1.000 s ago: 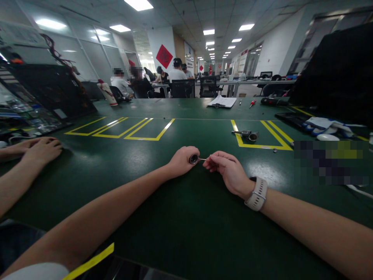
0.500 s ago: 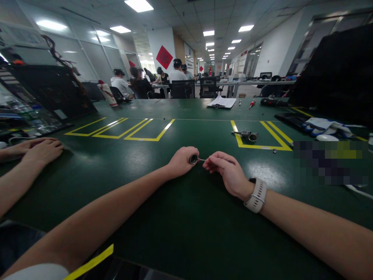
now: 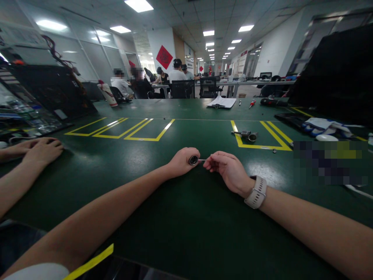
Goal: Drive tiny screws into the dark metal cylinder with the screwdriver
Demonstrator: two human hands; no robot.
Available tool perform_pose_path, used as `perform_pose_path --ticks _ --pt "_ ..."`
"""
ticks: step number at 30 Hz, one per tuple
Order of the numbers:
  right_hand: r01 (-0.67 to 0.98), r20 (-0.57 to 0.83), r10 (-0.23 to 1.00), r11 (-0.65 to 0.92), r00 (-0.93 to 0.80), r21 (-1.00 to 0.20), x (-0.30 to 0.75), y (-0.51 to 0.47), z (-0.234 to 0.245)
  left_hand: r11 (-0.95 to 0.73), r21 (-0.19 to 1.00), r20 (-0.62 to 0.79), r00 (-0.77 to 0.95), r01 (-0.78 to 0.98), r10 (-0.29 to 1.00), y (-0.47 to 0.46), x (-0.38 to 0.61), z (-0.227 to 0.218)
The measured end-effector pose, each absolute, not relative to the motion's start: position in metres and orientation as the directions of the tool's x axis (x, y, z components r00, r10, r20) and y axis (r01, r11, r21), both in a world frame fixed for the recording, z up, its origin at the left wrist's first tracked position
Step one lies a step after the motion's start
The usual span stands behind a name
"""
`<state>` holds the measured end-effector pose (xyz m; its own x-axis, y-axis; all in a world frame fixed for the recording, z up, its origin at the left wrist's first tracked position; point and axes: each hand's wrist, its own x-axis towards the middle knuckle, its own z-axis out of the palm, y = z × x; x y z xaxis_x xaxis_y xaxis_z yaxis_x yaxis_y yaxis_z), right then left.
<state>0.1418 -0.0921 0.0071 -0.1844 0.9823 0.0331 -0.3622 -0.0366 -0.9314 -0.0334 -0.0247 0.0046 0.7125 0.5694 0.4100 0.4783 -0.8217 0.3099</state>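
Fingers curled, my left hand (image 3: 183, 161) grips a dark round metal part (image 3: 193, 160) whose ring-shaped open end faces me. My right hand (image 3: 229, 171), with a light watch strap at the wrist, pinches a tool with a thin metal shaft (image 3: 202, 160). The shaft reaches left to the side of the round part; its handle is hidden in my fingers. Both hands are over the green table, close together. Farther off to the right, a metal piece with a rod and a round end (image 3: 247, 135) lies inside a yellow tape outline.
Another person's hands (image 3: 43, 151) rest on the table at left. A small metal bit (image 3: 274, 151) lies near the tape at right. Farther back are a clipboard with papers (image 3: 222, 102), a red screwdriver (image 3: 252, 103) and a power tool (image 3: 273, 102). Gloves (image 3: 328, 127) lie at right.
My right hand and wrist have shifted very slightly, the wrist a little upward. Both hands keep hold of the same things.
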Motion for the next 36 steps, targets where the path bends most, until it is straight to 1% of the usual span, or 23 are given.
perform_pose_path --ticks 3,8,12,17,19,25,28,31,36 --pt "-0.385 0.025 0.989 -0.033 -0.147 -0.922 0.1414 -0.0924 0.0071 -0.819 0.282 0.42 0.703 0.5 0.574 -0.0243 -0.033 0.0038" --pt "-0.384 0.041 0.991 -0.012 -0.13 -0.923 0.1397 -0.0934 0.0067 -0.785 0.282 0.427 0.661 0.551 0.617 -0.0224 -0.0325 0.0018" --pt "-0.372 0.056 0.995 0.021 -0.085 -0.928 0.1381 -0.0949 0.007 -0.78 0.241 0.425 0.66 0.578 0.62 -0.0225 -0.0323 0.0015" --pt "-0.304 0.076 0.988 0.032 -0.131 -0.952 0.1382 -0.0954 0.007 -0.792 0.193 0.422 0.679 0.579 0.6 -0.0243 -0.0325 0.0027" --pt "-0.314 0.078 0.985 0.026 -0.155 -0.949 0.1393 -0.0946 0.006 -0.799 0.222 0.434 0.677 0.559 0.595 -0.0248 -0.0327 0.0033" --pt "-0.368 0.067 0.978 -0.01 -0.197 -0.93 0.1419 -0.093 0.0058 -0.804 0.397 0.479 0.647 0.443 0.593 -0.0248 -0.0328 0.0034" --pt "-0.376 0.061 0.979 -0.018 -0.197 -0.927 0.1413 -0.0938 0.0073 -0.799 0.441 0.471 0.653 0.408 0.593 -0.0247 -0.0325 0.0028" --pt "-0.369 0.06 0.981 -0.012 -0.183 -0.93 0.1403 -0.0952 0.0075 -0.789 0.439 0.456 0.65 0.43 0.608 -0.0252 -0.0318 0.0032" --pt "-0.296 0.115 0.98 0.063 -0.162 -0.953 0.1394 -0.0973 0.0058 -0.779 0.338 0.454 0.634 0.527 0.626 -0.0265 -0.031 0.0052"
